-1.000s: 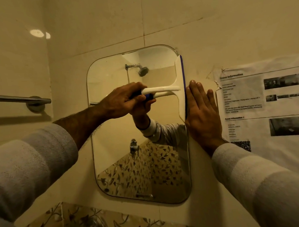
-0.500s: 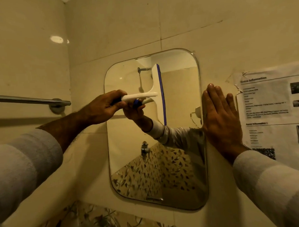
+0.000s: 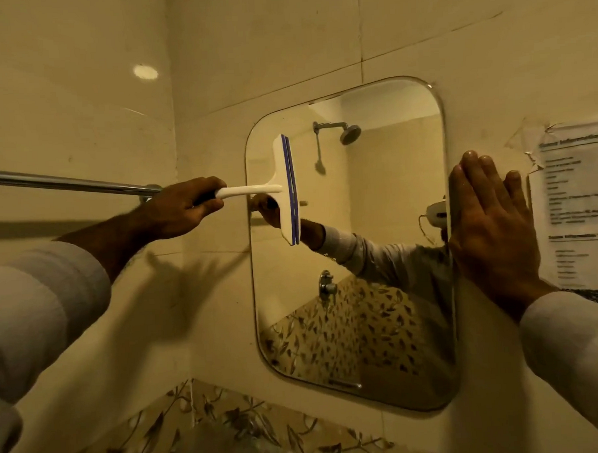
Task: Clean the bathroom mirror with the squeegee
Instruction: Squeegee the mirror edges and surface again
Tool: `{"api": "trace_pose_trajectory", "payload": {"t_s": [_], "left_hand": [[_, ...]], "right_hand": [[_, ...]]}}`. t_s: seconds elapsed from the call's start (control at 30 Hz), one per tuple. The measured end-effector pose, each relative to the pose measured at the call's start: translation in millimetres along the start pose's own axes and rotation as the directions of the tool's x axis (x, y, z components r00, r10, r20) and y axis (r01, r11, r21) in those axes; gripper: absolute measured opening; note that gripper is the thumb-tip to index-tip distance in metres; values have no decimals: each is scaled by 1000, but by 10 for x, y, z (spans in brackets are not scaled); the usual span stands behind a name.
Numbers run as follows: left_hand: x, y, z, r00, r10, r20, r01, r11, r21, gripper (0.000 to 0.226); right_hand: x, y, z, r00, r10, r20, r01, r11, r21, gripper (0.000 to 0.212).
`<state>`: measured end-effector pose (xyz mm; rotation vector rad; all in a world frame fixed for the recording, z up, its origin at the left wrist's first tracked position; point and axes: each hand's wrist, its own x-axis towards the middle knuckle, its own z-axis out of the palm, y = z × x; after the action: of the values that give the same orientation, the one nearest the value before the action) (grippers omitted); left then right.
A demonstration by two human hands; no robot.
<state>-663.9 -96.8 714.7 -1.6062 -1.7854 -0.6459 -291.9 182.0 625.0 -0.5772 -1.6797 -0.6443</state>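
Cream-tiled bathroom wall [image 3: 283,49] in a corner, dim yellowish light, with a band of leaf-patterned tiles [image 3: 231,428] along the bottom. Fixed to the wall: a rounded-corner rectangular mirror [image 3: 386,222], upright, reflecting a shower head, a tap fitting and more leaf-patterned tiling. On the adjoining left wall, a chrome towel rail [image 3: 66,183] running level toward the corner. Right of the mirror, a printed paper sheet [image 3: 577,207] taped to the tiles, its text too blurred to read, its top corner torn.

Left hand [image 3: 184,210] clenched around the handle of a white squeegee [image 3: 285,189], arm stretched out from a pale sleeve. Handle level, head upright with a blue rubber strip, lying over the upper left part of the mirror just inside its left edge; blade apparently against the glass, contact not certain. Reflection of the gripping hand and sleeve directly behind the squeegee head.

Right hand [image 3: 493,231] released, flat and spread, palm pressed on the wall tile just beside the mirror's right edge, between mirror and paper sheet, fingers pointing up.
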Motion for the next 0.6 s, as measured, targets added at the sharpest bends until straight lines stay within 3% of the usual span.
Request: {"api": "trace_pose_trajectory", "payload": {"t_s": [0.6], "left_hand": [[-210, -370, -103, 1000, -7, -11, 9, 982, 187, 14]], "right_hand": [[5, 8, -19, 999, 2, 41, -2, 1000, 7, 70]]}}
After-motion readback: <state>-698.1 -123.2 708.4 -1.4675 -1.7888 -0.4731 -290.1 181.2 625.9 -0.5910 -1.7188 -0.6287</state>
